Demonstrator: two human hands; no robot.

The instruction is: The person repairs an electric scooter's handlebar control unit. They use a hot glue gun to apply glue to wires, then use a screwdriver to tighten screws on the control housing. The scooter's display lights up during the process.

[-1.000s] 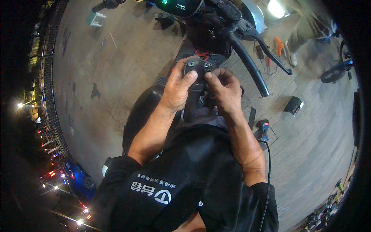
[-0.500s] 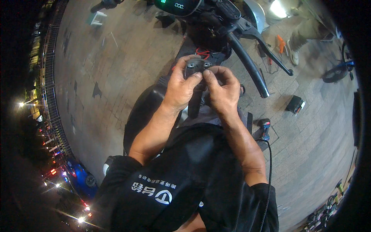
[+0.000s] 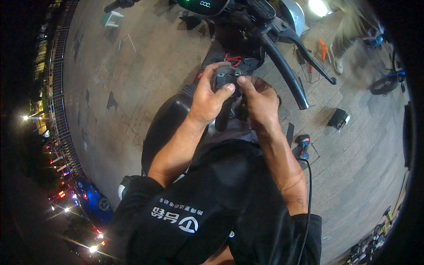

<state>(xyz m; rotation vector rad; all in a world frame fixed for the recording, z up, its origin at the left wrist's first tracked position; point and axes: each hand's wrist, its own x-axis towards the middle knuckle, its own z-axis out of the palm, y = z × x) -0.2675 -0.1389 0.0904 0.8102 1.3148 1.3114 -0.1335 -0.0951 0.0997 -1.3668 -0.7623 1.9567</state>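
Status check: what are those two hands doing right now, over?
Left hand and right hand both gripping small dark part. Red wires just beyond it. Handlebar close by right hand, not blocking.

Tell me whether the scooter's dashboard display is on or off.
On. The display at the top of the view glows green with lit digits, above the handlebar.

A black box (image 3: 338,118) and a blue drill (image 3: 302,146) lie on the stone floor (image 3: 132,84), with a small white stool (image 3: 110,19) and a bike wheel (image 3: 388,84) far off.
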